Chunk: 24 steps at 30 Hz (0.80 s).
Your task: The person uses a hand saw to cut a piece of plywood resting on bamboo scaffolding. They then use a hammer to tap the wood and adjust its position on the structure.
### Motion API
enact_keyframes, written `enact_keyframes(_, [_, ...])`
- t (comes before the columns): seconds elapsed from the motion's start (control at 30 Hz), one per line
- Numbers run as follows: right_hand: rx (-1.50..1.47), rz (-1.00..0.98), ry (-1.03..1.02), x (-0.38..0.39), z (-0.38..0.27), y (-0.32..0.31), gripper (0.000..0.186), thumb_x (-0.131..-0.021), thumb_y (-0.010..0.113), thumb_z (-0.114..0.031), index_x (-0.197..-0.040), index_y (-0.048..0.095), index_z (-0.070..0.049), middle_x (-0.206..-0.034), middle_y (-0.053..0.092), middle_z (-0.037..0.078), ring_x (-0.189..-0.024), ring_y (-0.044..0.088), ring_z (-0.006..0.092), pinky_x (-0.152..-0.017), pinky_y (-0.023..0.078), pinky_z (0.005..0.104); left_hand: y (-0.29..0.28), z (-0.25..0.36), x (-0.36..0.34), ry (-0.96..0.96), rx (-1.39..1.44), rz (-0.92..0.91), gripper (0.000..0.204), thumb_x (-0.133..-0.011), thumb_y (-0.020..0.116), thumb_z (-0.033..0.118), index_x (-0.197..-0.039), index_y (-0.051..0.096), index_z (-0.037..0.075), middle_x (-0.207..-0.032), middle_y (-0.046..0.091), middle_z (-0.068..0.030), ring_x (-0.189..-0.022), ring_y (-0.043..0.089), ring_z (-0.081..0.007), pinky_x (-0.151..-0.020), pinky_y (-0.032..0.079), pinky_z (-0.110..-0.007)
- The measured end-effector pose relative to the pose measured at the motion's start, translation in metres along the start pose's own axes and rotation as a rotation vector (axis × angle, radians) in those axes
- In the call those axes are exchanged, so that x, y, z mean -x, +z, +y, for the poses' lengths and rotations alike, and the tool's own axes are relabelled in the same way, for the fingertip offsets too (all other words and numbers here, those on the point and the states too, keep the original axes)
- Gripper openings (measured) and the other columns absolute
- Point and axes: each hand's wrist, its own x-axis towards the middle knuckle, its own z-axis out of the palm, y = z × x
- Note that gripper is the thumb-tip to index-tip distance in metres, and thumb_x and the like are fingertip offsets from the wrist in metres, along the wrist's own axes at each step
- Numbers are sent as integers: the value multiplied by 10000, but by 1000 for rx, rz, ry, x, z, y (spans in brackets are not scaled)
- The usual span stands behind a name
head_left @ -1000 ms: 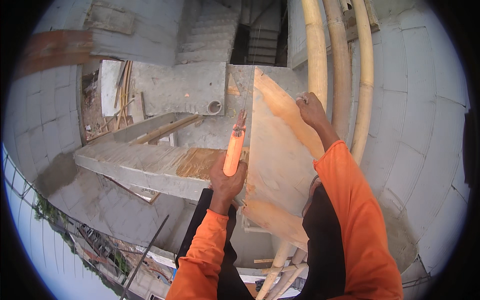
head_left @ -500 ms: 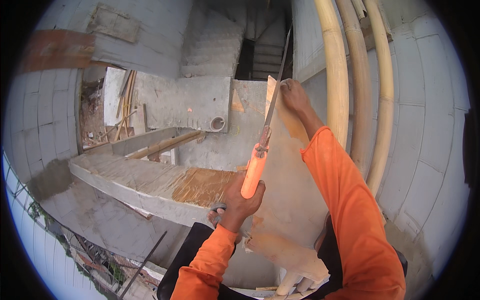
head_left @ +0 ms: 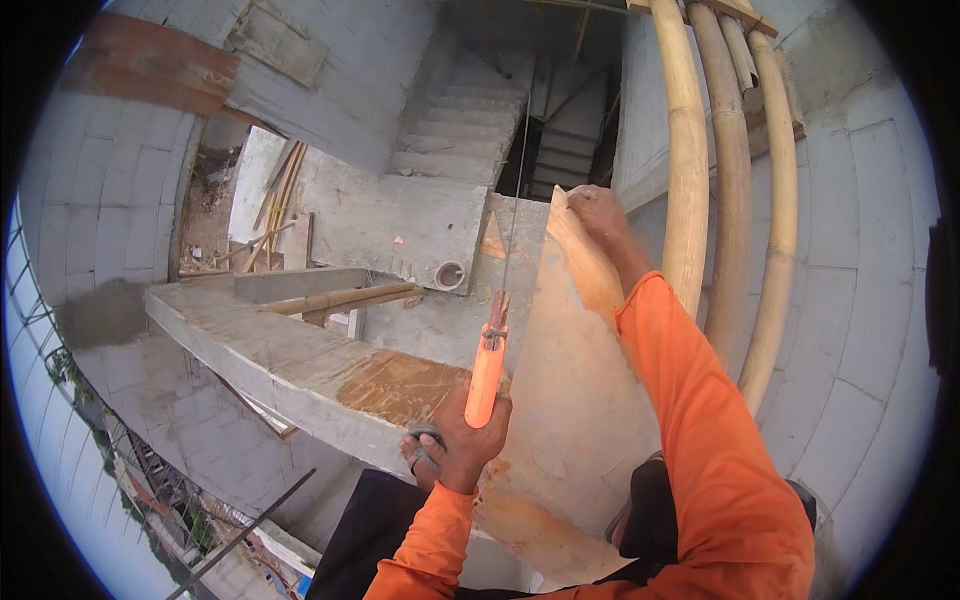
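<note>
My left hand is closed round the orange handle of a saw. Its long thin blade points away from me, seen nearly edge-on, along the left side of a dusty board. Whether the teeth touch the board's edge I cannot tell. At the board's far end, my right hand is closed over the edge beside a bare, light wood corner. The board slants from there down towards my legs, its face smeared with grey cement.
Left of the board runs a concrete ledge, where my sandalled foot rests. Bamboo poles stand on the right against a block wall. Beyond lie concrete stairs and a dark stairwell. A pipe end sticks out of the concrete.
The saw has moved left and towards me, its blade swinging away from the board's far corner. My right hand stays on the board's far end. The whole view has shifted slightly.
</note>
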Motion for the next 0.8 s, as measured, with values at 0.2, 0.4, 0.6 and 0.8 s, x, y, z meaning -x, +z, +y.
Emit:
enact_keyframes(0.2, [7,61,228,-7,33,-12,222,-780,510,-140,-800,662,21,-805,658,208,-778,649,352,-688,489,397,16,25,38,134,-362,-144,108,-741,665,79,-733,562,48,-624,521,-109,-573,547,-332,-517,437,-407])
enact_keyframes(0.4, [-478,154,519,1,-1,-77,208,-862,531,-151,-985,645,-28,-838,633,73,-724,656,169,-570,474,278,25,28,34,354,-415,-220,133,-698,675,56,-686,544,67,-604,511,-103,-547,531,-312,-504,427,-408])
enact_keyframes(0.6, [150,285,-38,-34,-65,-295,274,-902,507,-231,-1043,635,-34,-937,642,84,-702,626,150,-668,488,295,111,43,28,737,-174,-250,173,-657,671,40,-752,531,77,-654,504,-77,-562,512,-260,-517,405,-370])
enact_keyframes(0.8, [423,222,-174,54,-78,-353,199,-894,546,-172,-994,637,-26,-878,588,57,-773,549,131,-709,453,283,203,89,-1,1058,-280,-589,182,-729,641,136,-878,538,117,-786,535,-30,-769,551,-217,-731,423,-382])
